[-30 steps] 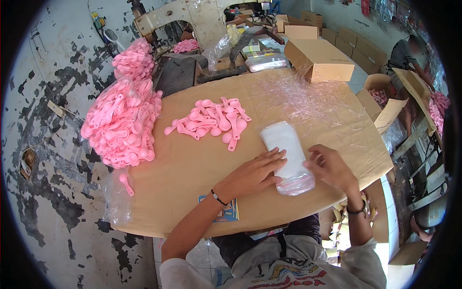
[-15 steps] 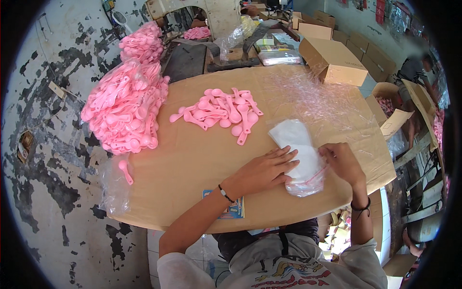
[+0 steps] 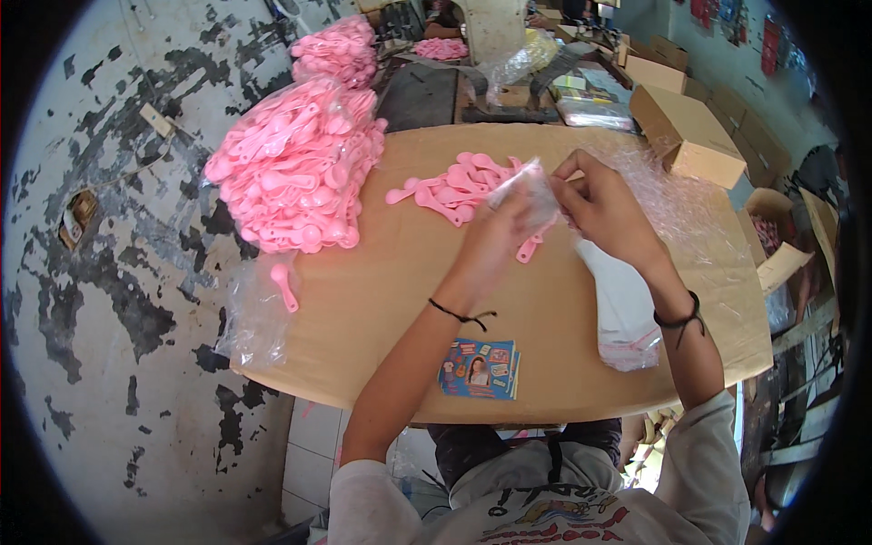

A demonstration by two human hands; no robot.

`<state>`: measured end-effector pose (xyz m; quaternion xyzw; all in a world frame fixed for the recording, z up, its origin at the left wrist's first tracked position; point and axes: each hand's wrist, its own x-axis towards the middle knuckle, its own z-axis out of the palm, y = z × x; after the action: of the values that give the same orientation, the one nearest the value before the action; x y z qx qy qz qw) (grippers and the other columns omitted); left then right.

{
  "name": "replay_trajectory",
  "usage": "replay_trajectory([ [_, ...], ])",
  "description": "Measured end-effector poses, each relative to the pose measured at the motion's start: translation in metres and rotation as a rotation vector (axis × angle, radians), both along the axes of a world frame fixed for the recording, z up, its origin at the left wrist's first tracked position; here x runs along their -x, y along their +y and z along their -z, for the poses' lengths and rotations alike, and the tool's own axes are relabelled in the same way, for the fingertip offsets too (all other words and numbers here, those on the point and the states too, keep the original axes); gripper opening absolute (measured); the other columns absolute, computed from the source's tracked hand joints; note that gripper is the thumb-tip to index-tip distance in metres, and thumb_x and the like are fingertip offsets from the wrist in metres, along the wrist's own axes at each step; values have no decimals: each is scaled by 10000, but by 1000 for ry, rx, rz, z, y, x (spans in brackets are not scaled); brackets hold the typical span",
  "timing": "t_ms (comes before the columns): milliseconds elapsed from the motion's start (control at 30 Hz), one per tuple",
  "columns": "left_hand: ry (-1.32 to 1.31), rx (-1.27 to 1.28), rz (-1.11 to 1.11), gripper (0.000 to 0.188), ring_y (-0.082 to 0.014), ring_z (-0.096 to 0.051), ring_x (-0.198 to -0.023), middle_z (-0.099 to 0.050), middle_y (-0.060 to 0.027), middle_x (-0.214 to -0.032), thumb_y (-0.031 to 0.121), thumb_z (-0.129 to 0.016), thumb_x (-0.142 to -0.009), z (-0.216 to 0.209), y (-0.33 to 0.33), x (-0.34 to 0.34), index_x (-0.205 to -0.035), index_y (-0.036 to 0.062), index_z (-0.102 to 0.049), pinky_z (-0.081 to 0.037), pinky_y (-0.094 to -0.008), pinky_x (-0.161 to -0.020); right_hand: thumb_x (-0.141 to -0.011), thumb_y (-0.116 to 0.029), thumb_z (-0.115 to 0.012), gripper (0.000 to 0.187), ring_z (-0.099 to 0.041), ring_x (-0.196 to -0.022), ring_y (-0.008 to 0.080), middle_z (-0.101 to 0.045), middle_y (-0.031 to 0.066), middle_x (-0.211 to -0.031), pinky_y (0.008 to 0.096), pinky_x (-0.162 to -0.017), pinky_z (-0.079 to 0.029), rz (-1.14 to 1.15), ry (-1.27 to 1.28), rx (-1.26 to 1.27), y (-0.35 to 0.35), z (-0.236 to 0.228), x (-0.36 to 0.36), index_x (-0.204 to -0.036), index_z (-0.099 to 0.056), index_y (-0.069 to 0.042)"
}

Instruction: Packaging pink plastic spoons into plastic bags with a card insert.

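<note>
Both hands are raised over the table, close to a loose pile of pink plastic measuring spoons (image 3: 445, 193). A small clear plastic bag (image 3: 530, 184) is between them. My left hand (image 3: 498, 238), smeared by motion, grips the bag from the left. On the other side my right hand (image 3: 610, 211) pinches its edge with thumb and fingers. Below my right hand lies a stack of clear and white plastic bags (image 3: 625, 309). Beside my left forearm rests a stack of blue printed cards (image 3: 477, 368).
Large clear sacks full of pink spoons (image 3: 295, 173) stand at the left, by the peeling wall. A single pink spoon (image 3: 284, 289) lies on crumpled plastic film (image 3: 250, 318). Thin clear plastic strips (image 3: 677, 204) and an open cardboard box (image 3: 688, 136) occupy the far right.
A bag has been lifted off the stack, and both hands have moved up and away toward the spoon pile. The cards are now uncovered. The whole view has shifted.
</note>
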<state>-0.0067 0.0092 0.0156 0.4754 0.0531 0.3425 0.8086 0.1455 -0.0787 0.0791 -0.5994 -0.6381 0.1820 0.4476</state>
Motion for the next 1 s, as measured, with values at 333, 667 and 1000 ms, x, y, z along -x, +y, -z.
replay_trajectory([
  [333, 262, -221, 3, 478, -161, -596, -1102, -580, -79, -1250, 172, -605, -947, -5, 30, 43, -1366, 16, -438, -474, -326, -984, -974, -245, -532, 289, -510, -520, 105, -557, 36, -634, 290, -479, -415, -166, 35, 243, 53, 33, 5, -876, -565, 25],
  [667, 122, -30, -218, 385, -251, -604, -1110, -569, -156, -1259, 231, -448, -1025, -6, 39, 40, -1324, -12, -443, -487, -388, -1001, -901, -276, -634, 311, -609, -806, 301, -614, 168, -868, 406, -681, -475, 0, -119, -173, 35, 30, 32, -1009, -548, 2],
  [1000, 129, 20, -534, 400, -232, -633, -1060, -629, -167, -1150, 117, -648, -918, 5, 55, 44, -1230, -85, -500, -536, -326, -927, -809, -309, -737, 327, -649, -816, 313, -651, 132, -830, 408, -722, -493, -606, -589, 430, -1, 72, 63, -925, -609, -32],
])
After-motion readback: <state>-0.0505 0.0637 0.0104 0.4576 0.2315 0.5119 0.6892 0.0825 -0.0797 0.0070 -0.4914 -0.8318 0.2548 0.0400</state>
